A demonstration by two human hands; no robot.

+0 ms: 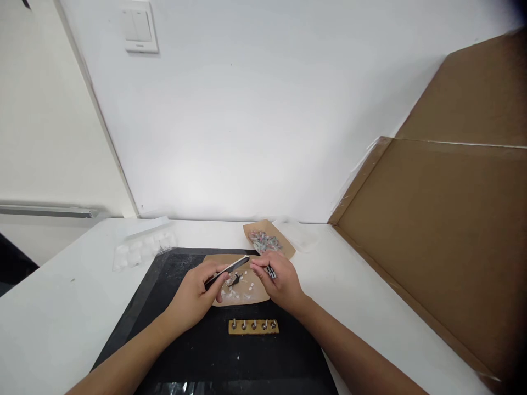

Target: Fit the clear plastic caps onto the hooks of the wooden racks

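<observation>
My left hand [196,291] is closed around a slim dark tool [231,269] with a pale tip, which points up to the right. Fingers pinched near that tip, my right hand [280,278] also has a small black-and-silver object [270,271] showing at its palm; what the fingertips pinch is too small to name. Below both hands lies a brown paper tray [242,299] with small white bits and a dark green piece. Nearer to me, a yellowish strip [254,327] carries several small metal pins standing upright.
A black mat [197,351] covers the middle of the white table [53,296]. Behind the hands is a brown tray [288,247] of small grey and reddish parts, with clear plastic beside it. A clear compartment tray [140,247] lies at back left. Cardboard [436,230] stands at right.
</observation>
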